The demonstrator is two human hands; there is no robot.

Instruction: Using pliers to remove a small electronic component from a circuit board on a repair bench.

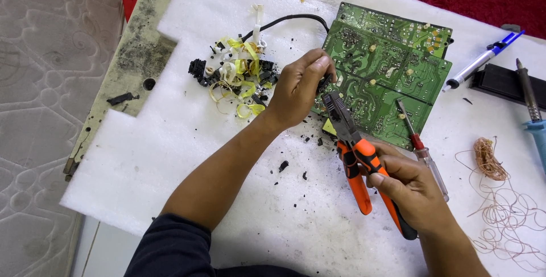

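My right hand [410, 189] grips orange-and-black pliers [357, 157] by the handles, their jaws pointing up at the near left edge of a green circuit board [387, 66]. My left hand [300, 86] rests on that same edge of the board, fingers pinched on a small dark part by the jaws. The board lies solder side up on white foam sheet [170, 140]. A black cable [284, 22] runs from the board's far left corner.
A pile of yellow tape strips and black fragments [239, 78] lies left of my left hand. A red-handled screwdriver [422, 149] lies across the board's near edge. Tangled copper wire [500, 191], a soldering iron [532, 106] and a desoldering pump [483, 61] are at the right.
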